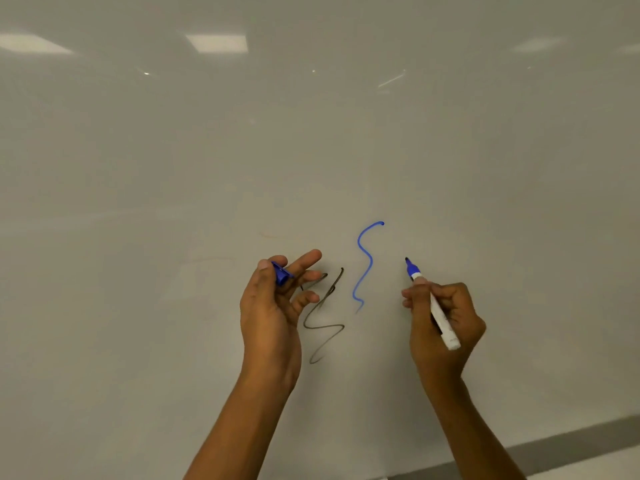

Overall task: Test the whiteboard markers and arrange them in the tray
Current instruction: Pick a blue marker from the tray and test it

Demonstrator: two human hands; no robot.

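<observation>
Whiteboard (311, 133) | right hand (443, 317) grips marker (433, 303), tip up-left | left hand (273, 303) pinches blue cap (281, 273)

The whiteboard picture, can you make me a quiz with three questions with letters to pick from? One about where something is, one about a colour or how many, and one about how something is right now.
1. Where is the blue squiggle?
A. Between the black squiggle and the marker tip
B. Left of the left hand
C. At the very top of the whiteboard

2. How many squiggles are clearly drawn on the board?
A. One
B. Two
C. Five

3. How is the blue marker right now?
A. Capped
B. Lying flat, nobody holding it
C. Uncapped, in the right hand

Answers:
1 A: it runs down between the black line and the marker.
2 B: one black, one blue.
3 C: its bare tip shows, and the left hand pinches the blue cap.
</observation>
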